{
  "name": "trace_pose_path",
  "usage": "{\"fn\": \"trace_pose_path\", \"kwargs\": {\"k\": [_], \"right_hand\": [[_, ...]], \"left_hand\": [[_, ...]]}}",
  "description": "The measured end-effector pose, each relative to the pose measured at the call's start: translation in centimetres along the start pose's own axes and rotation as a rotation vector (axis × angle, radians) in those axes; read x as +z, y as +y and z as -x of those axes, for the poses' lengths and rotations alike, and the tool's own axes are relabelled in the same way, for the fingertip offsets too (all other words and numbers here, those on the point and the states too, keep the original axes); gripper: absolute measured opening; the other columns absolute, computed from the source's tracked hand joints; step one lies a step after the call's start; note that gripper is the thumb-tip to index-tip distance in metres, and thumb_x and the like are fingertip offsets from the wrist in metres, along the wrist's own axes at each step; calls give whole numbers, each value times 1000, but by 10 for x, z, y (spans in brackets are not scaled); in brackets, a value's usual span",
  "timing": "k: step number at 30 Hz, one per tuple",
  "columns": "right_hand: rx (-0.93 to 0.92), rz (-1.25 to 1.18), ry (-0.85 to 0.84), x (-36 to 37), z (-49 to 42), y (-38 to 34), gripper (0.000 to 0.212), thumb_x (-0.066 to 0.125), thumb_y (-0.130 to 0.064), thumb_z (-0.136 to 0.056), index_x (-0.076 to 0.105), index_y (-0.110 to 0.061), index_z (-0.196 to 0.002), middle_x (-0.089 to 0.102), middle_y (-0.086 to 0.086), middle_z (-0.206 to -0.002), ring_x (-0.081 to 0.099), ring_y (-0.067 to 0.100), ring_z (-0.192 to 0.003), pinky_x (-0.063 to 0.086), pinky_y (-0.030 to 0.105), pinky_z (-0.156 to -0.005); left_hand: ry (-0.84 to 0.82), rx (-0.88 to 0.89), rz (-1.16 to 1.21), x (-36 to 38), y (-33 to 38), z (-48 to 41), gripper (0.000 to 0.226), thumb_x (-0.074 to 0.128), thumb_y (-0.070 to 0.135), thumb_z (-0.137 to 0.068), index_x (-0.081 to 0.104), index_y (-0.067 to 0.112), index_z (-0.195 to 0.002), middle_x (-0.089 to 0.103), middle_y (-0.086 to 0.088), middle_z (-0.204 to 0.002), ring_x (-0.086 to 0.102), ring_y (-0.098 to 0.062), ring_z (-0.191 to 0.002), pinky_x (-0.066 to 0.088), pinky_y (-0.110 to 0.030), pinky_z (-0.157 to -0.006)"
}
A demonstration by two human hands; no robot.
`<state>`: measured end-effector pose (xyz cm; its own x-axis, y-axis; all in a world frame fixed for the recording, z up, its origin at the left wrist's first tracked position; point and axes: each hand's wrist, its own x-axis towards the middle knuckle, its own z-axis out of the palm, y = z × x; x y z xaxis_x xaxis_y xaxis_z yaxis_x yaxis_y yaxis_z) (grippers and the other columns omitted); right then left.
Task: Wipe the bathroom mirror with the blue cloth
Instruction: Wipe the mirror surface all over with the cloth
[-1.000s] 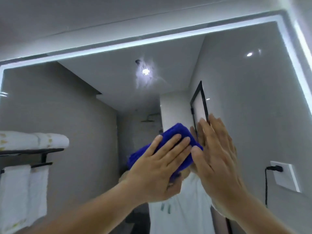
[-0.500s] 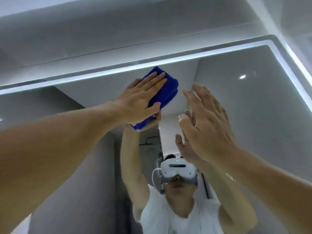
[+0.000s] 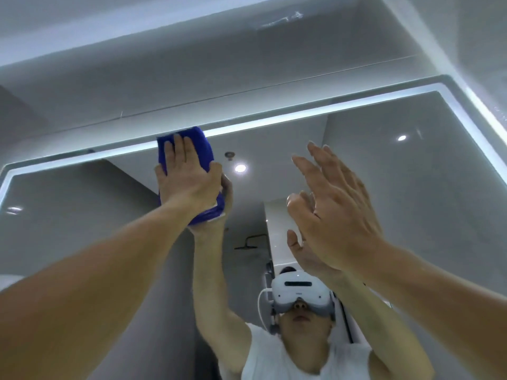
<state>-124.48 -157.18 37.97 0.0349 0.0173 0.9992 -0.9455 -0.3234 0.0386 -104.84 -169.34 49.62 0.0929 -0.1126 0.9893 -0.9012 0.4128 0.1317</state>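
Blue cloth (image 3: 203, 140): soft fuzzy pile, matt, reads as microfibre to me. Mirror (image 3: 389, 204): smooth glossy glass with hard, clean reflections. I see a frosted, evenly glowing light strip (image 3: 301, 116) running round its edge. Wall (image 3: 192, 64) above it: smooth grey, semi-gloss, with one thin seam line; tile or panel, I can't tell. In the reflection: headset (image 3: 299, 290) is smooth white plastic with a soft sheen, shirt (image 3: 274, 360) is plain white matt fabric, shower head (image 3: 247, 244) is dark and matt-looking, material unclear.
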Motion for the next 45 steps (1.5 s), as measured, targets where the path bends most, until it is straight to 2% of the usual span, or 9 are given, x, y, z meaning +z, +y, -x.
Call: {"fn": "trace_pose_path", "kwargs": {"k": [5, 7, 13, 19, 25, 30, 34, 39, 45], "right_hand": [[27, -3, 20, -11, -2, 3, 67, 30, -45, -87, 24, -32, -153, 7, -11, -163, -2, 6, -149, -6, 28, -112], [41, -1, 13, -13, -4, 5, 68, 29, -46, -86, 22, -34, -153, 5, -13, -163, -4, 4, -148, -8, 26, -111], [-14, 21, 4, -8, -5, 1, 64, 32, -44, -88, 25, -34, -151, 7, -12, -163, -1, 5, -149, -2, 30, -114], [-64, 4, 24, -7, -2, 4, 60, 35, -41, -89, 27, -35, -149, 12, -10, -163, 2, 6, -149, 0, 31, -114], [-74, -28, 17, -6, 8, -7, 61, 37, -39, -90, 24, -35, -149, 14, -8, -163, 4, 7, -149, 0, 29, -113], [-42, 19, 0, -16, 14, -3, 61, 35, -42, -88, 27, -36, -149, 12, -11, -163, 2, 4, -148, -1, 28, -113], [-6, 75, -28, -25, 19, 12, 65, 32, -44, -88, 27, -32, -152, 8, -13, -163, -1, 2, -148, -2, 28, -115], [38, 33, 7, -32, 28, 19, 63, 34, -41, -89, 29, -30, -151, 11, -12, -163, 1, 2, -148, -1, 23, -113], [64, -33, -44, -29, 60, 12, 66, 27, -47, -86, 30, -32, -151, 14, -12, -162, 4, 3, -148, -2, 19, -110]], "left_hand": [[-72, 597, -53, 15, 29, 43, 70, 10, 59, -93, -28, 34, -147, -33, 19, -154, -27, -2, -144, -8, -38, -121], [-128, 730, -105, 8, 21, 17, 71, 12, 59, -93, -24, 34, -149, -27, 17, -157, -25, -2, -145, -4, -38, -122], [-100, 103, -121, -20, -25, -73, 73, 26, 46, -98, -4, 14, -156, -7, 1, -165, -8, -17, -151, 10, -46, -122], [-22, -60, -43, -19, -68, -39, 78, 29, 48, -93, -2, 14, -156, -5, 0, -165, -5, -20, -151, 12, -49, -120], [-81, 219, -69, -4, -32, 30, 83, 9, 60, -84, -12, 22, -155, -14, 7, -164, -14, -11, -150, 1, -43, -122], [-103, 345, -111, -5, 6, -4, 72, 22, 50, -97, -11, 23, -155, -14, 8, -164, -15, -10, -149, -2, -40, -120], [-135, 575, -152, -4, 38, -3, 73, 14, 55, -94, -11, 24, -155, -14, 8, -164, -18, -8, -148, -2, -41, -122], [-143, 951, -173, 3, 32, 108, 73, 26, 57, -97, 1, 24, -157, -6, 5, -163, -11, -13, -151, 2, -45, -122], [-199, 1161, -197, 10, -2, 231, 68, 36, 49, -97, 17, 22, -156, 10, 4, -164, 1, -20, -152, 1, -47, -121]]}}
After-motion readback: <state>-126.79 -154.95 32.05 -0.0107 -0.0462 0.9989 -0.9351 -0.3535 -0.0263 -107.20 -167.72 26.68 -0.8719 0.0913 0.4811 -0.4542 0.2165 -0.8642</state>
